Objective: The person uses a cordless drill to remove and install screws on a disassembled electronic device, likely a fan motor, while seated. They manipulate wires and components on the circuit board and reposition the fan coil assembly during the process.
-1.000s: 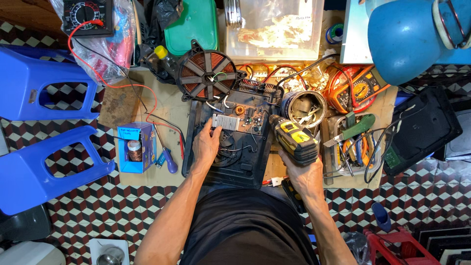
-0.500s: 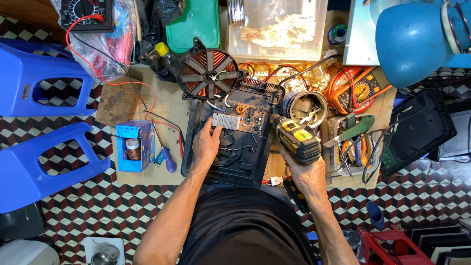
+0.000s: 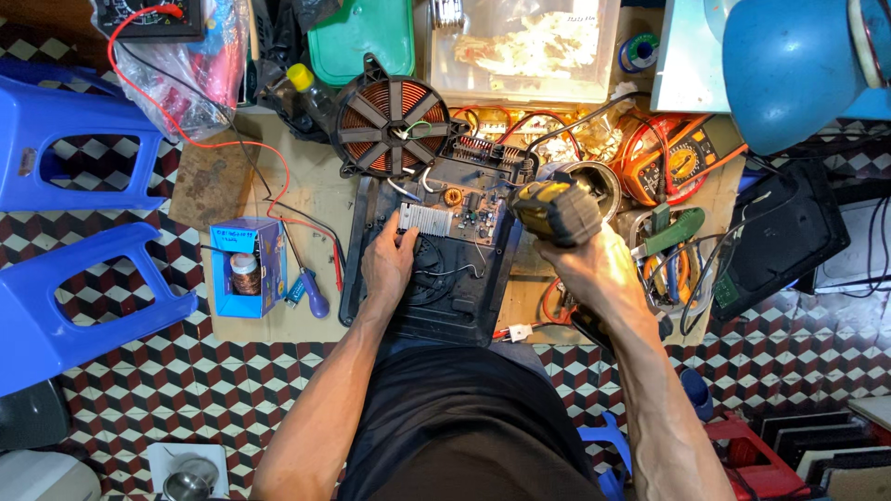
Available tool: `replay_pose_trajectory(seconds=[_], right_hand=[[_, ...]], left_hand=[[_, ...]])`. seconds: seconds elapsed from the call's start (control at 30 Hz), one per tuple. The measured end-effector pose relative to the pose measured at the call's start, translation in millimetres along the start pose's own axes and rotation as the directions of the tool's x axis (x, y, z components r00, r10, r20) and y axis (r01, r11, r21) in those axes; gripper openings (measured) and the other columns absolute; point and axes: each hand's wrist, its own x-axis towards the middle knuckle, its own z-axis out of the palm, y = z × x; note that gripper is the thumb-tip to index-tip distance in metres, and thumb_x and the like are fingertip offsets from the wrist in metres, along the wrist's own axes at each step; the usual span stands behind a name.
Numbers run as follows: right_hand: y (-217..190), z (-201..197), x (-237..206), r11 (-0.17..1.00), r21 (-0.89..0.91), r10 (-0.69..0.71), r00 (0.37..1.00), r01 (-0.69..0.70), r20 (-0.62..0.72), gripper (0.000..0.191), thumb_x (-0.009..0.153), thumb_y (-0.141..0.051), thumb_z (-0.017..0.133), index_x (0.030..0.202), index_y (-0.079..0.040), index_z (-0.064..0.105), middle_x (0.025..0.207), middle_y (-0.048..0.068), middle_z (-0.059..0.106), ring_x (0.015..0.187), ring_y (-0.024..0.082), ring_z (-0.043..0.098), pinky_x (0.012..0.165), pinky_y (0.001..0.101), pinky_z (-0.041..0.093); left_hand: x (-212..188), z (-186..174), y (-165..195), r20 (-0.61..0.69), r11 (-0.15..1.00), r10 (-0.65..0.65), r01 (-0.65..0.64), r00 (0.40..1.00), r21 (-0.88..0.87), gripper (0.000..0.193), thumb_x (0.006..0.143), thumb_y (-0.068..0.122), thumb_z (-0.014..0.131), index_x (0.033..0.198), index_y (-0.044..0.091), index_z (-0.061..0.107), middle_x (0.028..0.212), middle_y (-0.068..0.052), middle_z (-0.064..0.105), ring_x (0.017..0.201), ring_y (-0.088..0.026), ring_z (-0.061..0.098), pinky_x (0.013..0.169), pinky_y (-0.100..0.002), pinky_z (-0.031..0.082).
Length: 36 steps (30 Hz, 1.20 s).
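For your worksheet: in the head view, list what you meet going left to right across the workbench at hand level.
Blue box → purple-handled screwdriver → left hand → opened black appliance base → right hand holding a yellow-and-black power driver → green-handled tool.

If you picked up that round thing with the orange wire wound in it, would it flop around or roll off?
The round copper coil would probably stay stiff, since its windings sit in a black spoked frame. It looks fairly heavy for its size. Lying flat, it likely won't roll, and the wires tying it to the circuit board would tug back.
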Motion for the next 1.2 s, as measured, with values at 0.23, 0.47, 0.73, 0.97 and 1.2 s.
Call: replay_pose_trajectory(seconds=[0.23, 0.47, 0.73, 0.97, 1.2], right_hand=[[-16, -9, -2, 0.966, -0.251, -0.068, 0.998, 0.062, -0.014, 0.066, 0.084, -0.04, 0.075, 0.143, -0.022, 0.051, 0.116, 0.016, 0.073, 0.101, 0.034, 0.071, 0.09, 0.0477, 0.056], [-12, -18, 1, 0.852, -0.482, -0.221, 0.975, 0.204, 0.021, 0.079, 0.081, -0.036, 0.077, 0.153, -0.028, 0.047, 0.114, 0.018, 0.072, 0.097, 0.034, 0.073, 0.081, 0.0463, 0.059], [70, -11, -94, 0.915, 0.139, -0.336, 0.906, 0.379, -0.256, 0.042, 0.081, -0.007, 0.075, 0.123, -0.006, 0.07, 0.103, 0.011, 0.078, 0.09, 0.022, 0.075, 0.078, 0.0372, 0.059], [168, 30, -127, 0.387, 0.922, 0.457, 0.87, -0.009, -0.183, 0.04, 0.083, 0.0, 0.073, 0.122, 0.003, 0.067, 0.101, 0.017, 0.073, 0.08, 0.023, 0.069, 0.065, 0.0353, 0.059], [219, 53, -68, -0.062, 0.93, 0.512, 0.811, 0.363, -0.282, 0.047, 0.083, -0.006, 0.068, 0.129, -0.011, 0.059, 0.106, 0.01, 0.07, 0.077, 0.018, 0.066, 0.07, 0.0351, 0.056]], left_hand=[[2, 10, -5, -0.047, 1.0, 0.015, -0.016, 0.999, -0.01, 0.046, 0.096, 0.038, 0.061, 0.136, 0.016, 0.063, 0.091, -0.015, 0.076, 0.084, -0.037, 0.072, 0.075, -0.05, 0.053], [11, 20, -18, -0.077, 0.999, 0.034, -0.032, 0.996, 0.027, 0.051, 0.094, 0.04, 0.064, 0.138, 0.015, 0.059, 0.099, -0.016, 0.076, 0.091, -0.04, 0.072, 0.079, -0.052, 0.054], [11, 10, -23, -0.101, 0.994, 0.012, -0.001, 0.995, 0.105, 0.04, 0.091, 0.045, 0.07, 0.12, 0.018, 0.072, 0.095, -0.012, 0.077, 0.089, -0.038, 0.073, 0.078, -0.052, 0.055], [15, -1, -21, -0.036, 0.993, 0.009, -0.004, 0.999, 0.117, 0.045, 0.092, 0.042, 0.069, 0.126, 0.013, 0.069, 0.091, -0.01, 0.077, 0.086, -0.036, 0.072, 0.075, -0.05, 0.054], [22, -4, -24, 0.043, 0.99, 0.023, -0.028, 0.999, 0.138, 0.049, 0.092, 0.038, 0.068, 0.133, 0.011, 0.064, 0.086, -0.011, 0.077, 0.08, -0.031, 0.074, 0.073, -0.047, 0.055]])
